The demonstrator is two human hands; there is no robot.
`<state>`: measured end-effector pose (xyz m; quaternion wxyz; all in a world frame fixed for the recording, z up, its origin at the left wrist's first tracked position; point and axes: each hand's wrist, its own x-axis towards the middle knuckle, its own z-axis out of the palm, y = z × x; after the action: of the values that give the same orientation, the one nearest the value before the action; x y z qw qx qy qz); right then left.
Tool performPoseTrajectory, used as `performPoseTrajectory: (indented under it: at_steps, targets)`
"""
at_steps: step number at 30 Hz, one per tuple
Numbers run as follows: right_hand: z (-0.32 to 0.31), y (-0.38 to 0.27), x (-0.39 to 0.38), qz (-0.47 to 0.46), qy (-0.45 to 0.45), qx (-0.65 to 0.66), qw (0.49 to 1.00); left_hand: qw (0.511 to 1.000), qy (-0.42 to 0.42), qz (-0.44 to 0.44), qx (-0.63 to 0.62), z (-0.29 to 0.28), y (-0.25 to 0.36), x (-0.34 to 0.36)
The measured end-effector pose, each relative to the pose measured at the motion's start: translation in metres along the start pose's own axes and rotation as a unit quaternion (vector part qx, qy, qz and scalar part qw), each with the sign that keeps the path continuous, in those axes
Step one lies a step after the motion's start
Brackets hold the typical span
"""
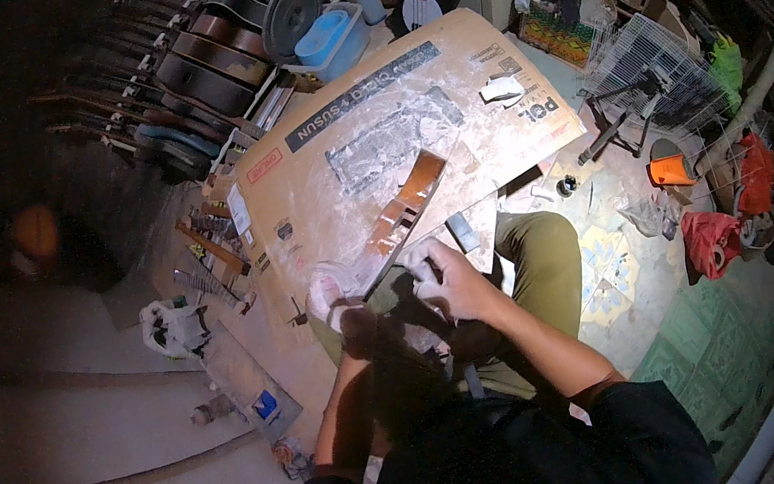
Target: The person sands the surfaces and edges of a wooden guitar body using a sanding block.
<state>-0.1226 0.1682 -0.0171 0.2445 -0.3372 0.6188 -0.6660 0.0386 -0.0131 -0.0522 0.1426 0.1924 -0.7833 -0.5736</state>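
A brown, glossy guitar neck with a slotted headstock (pixel 421 186) slants up from my lap over a dusty cardboard sheet (pixel 303 225). My left hand (pixel 342 308), whitened with dust, is closed at the neck's lower left side; its fingertips are partly hidden. Close beside the neck's right edge, my right hand (pixel 449 280) has its fingers curled and pressed together. What lies between them, if anything, is too small to make out. A small grey block (pixel 462 231) rests on the cardboard just above the right hand. Shadow darkens the neck's lower part near my lap.
Several guitars (pixel 207 63) stand racked at the far left, with a blue tub (pixel 325 39) beside them. A crumpled white piece (pixel 502 91) lies on the cardboard. To the right are a wire cage (pixel 647 64), a black tripod (pixel 625 113) and an orange object (pixel 670 165). Tools (pixel 211 250) line the left side.
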Motion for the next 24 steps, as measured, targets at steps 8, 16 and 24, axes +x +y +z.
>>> performPoseTrajectory:
  at_steps: [8, 16, 24]
  targets:
    - [0.021, -0.033, -0.004, -0.049, 0.044, -0.183, 0.981, 0.958, 0.244, 0.153, -0.017, 0.038, -0.013, 0.021]
    - [0.021, -0.041, -0.007, 0.016, 0.028, -0.188, 0.982, 0.936, 0.303, 0.163, -0.070, 0.043, -0.024, 0.025]
    - [0.026, -0.034, 0.003, -0.097, 0.082, -0.233, 0.964, 0.812, 0.353, 0.369, 0.282, 0.045, -0.012, 0.034]
